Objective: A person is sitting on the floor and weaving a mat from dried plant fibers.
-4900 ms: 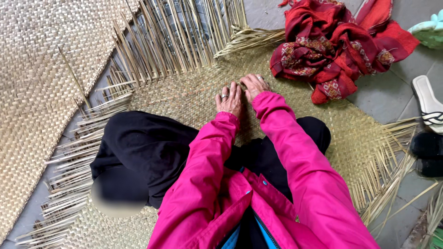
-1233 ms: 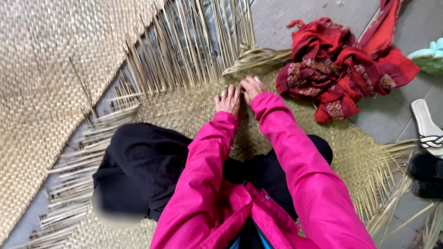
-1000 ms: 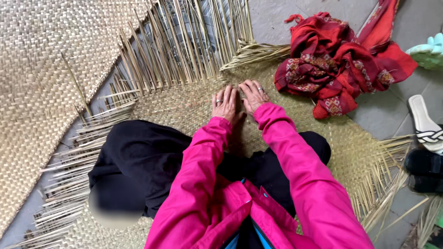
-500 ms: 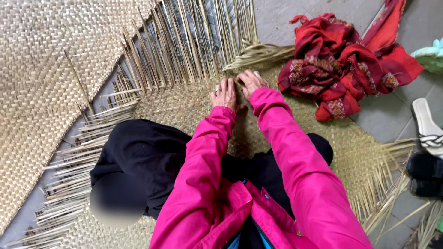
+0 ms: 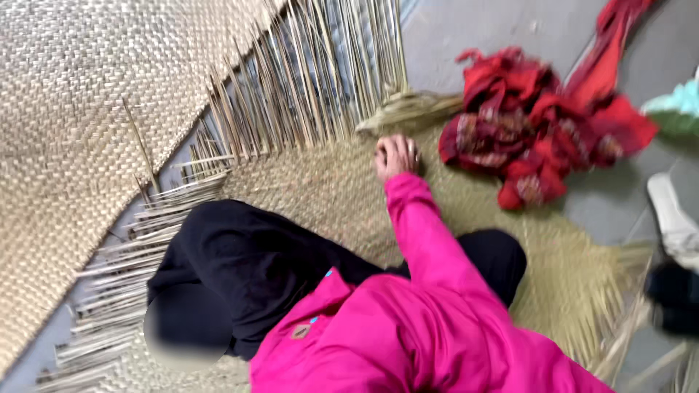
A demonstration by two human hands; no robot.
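Mat (image 5: 328,196) edge is pressed by the right hand (image 5: 395,155), fingers curled shut — loose strips (image 5: 320,80) run away from the body; red cloth (image 5: 539,131) lies near.

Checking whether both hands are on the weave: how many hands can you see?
1: the right hand, resting on the woven mat near its loose strips. The left hand may be hidden or out of view.

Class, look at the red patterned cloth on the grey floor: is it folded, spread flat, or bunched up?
Bunched up. The red patterned cloth lies in a crumpled heap of ridges and folds on the grey floor, one strip trailing away towards the top of the picture.
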